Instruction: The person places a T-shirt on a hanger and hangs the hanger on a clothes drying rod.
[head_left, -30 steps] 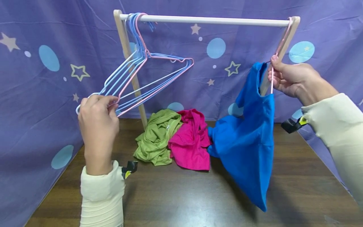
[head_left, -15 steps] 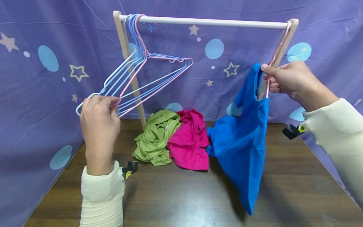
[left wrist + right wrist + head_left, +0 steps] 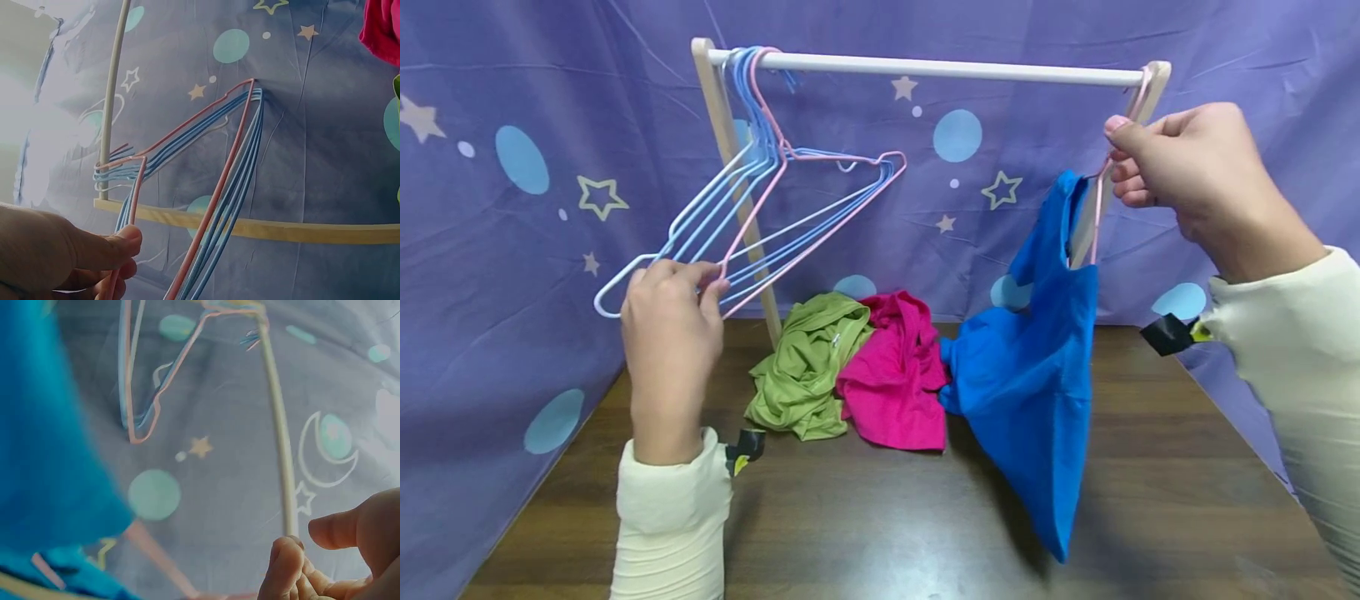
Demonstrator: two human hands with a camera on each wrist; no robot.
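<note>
My left hand (image 3: 670, 321) pinches the lower corner of a pink clothes hanger (image 3: 769, 200). Behind it hang several blue hangers (image 3: 245, 169) and a white one, bunched at the rail's left end. At the right end, a second pink hanger (image 3: 1098, 215) carries a blue T-shirt (image 3: 1037, 367), whose body trails down to the table. My right hand (image 3: 1195, 179) is beside that hanger's neck; in the right wrist view its thumb (image 3: 337, 530) and forefinger stand apart, with nothing between them. A blurred blue shirt edge fills the left of that view.
A white rail (image 3: 925, 68) spans two wooden posts. Crumpled on the brown table (image 3: 850, 517) lie a green garment (image 3: 808, 367) and a magenta garment (image 3: 895, 375), the latter touching the blue shirt. A purple patterned curtain (image 3: 865, 233) stands behind.
My right hand has left the shirt's collar and hanger shoulder and risen toward the hook, its grip loosened. The left hand keeps its pinch, and the whole head view has shifted slightly.
</note>
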